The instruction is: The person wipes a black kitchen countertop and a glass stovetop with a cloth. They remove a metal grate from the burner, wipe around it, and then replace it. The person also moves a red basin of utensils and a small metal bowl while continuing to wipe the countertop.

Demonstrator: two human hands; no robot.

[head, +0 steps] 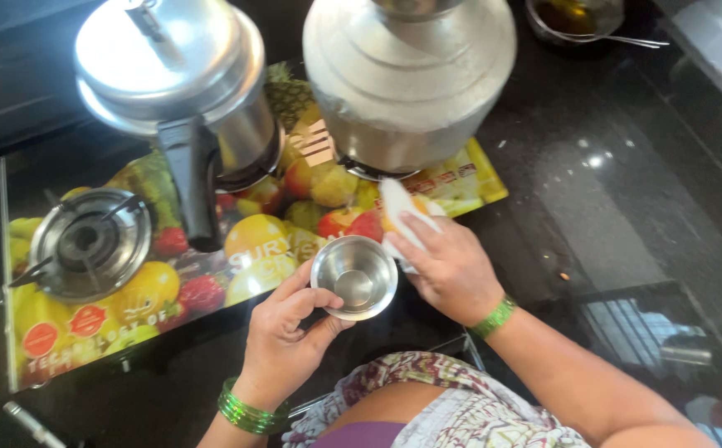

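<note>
My left hand (282, 332) holds a small round steel bowl (353, 276) by its rim, just above the front edge of the stove. The bowl is empty and shiny inside. My right hand (448, 265) presses a white cloth (400, 217) flat on the stove's glass top (212, 274), right beside the bowl. The glass top is printed with colourful fruit. Green bangles circle both wrists.
A steel pressure cooker (178, 75) with a black handle sits on the middle burner. A large steel pot (407, 75) stands on the right burner. The left burner (89, 241) is bare. A dish with a spoon (581, 21) rests on the dark granite counter (610, 191) at the back right.
</note>
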